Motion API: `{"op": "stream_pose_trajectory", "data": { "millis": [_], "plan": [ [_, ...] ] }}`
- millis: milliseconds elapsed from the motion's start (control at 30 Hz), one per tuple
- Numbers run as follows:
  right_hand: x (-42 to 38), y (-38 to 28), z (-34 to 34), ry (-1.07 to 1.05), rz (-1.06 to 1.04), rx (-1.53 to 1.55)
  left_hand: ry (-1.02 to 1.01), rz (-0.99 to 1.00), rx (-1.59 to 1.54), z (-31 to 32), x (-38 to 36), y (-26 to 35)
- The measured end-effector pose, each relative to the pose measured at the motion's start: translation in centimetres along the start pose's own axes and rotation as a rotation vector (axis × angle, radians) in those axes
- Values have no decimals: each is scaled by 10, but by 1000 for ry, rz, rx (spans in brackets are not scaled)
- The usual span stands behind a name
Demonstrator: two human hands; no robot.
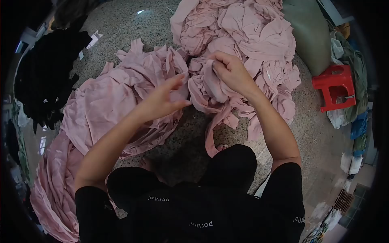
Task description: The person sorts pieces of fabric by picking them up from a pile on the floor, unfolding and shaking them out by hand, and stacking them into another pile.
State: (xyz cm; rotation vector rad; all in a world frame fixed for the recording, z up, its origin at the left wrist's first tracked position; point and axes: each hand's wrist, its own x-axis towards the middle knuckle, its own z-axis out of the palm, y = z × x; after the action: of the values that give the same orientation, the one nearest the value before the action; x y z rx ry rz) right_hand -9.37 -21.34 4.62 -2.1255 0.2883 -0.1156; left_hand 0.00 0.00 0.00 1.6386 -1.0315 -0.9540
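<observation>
My right hand [231,73] is closed, its thumb and fingers pinching the edge of a pink cloth piece [209,83] at the near side of the right pink heap [255,32]. To its left, my left hand [164,99] has its thumb and fingers spread, with nothing between them. It hovers over the right edge of the left pink heap [107,101]. A pink strip [210,137] trails from the right heap down to the floor near my knee.
Speckled floor [125,24] lies around the heaps. A black cloth pile [44,77] is at the far left, and more pink cloth [54,186] lies at lower left. On the right are a red stool [335,87], a greenish sack [310,36] and plastic bags.
</observation>
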Motion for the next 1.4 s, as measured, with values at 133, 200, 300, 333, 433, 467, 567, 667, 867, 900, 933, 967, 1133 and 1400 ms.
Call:
{"op": "stream_pose_trajectory", "data": {
  "millis": [133,200,300,333,433,467,567,667,867,900,933,967,1133,1400],
  "plan": [
    [15,-62,-10,190,-265,14,71,39,-308,26,63,6],
    [24,-56,-26,302,-355,-53,94,2,-935,17,78,11],
    [38,-36,-43,468,-337,12,-48,179,-917,-32,74,33],
    [38,-38,-39,473,-337,19,132,155,-636,-35,68,53],
    [44,-65,-14,278,-733,-245,178,74,-219,-22,59,71],
    [43,-75,-12,282,-742,-236,75,-23,-60,-21,57,69],
    [37,-81,-17,289,-758,-610,253,13,-499,-16,57,61],
    [27,-55,-34,-146,-202,-146,307,19,-929,-40,45,66],
    [-50,-78,69,-805,-172,305,324,-33,-1164,-83,29,1],
    [-59,-80,82,-776,-309,343,332,49,-662,-81,33,-24],
    [-66,-81,90,-743,-443,379,321,131,-162,-77,35,-25],
    [-68,-77,88,-709,-471,398,385,120,-206,-70,28,-24],
    [-34,-34,31,-449,107,30,388,114,-368,-79,15,-31],
    [-19,42,52,3,-148,-194,311,141,-362,-74,27,-28]
  ]
}}
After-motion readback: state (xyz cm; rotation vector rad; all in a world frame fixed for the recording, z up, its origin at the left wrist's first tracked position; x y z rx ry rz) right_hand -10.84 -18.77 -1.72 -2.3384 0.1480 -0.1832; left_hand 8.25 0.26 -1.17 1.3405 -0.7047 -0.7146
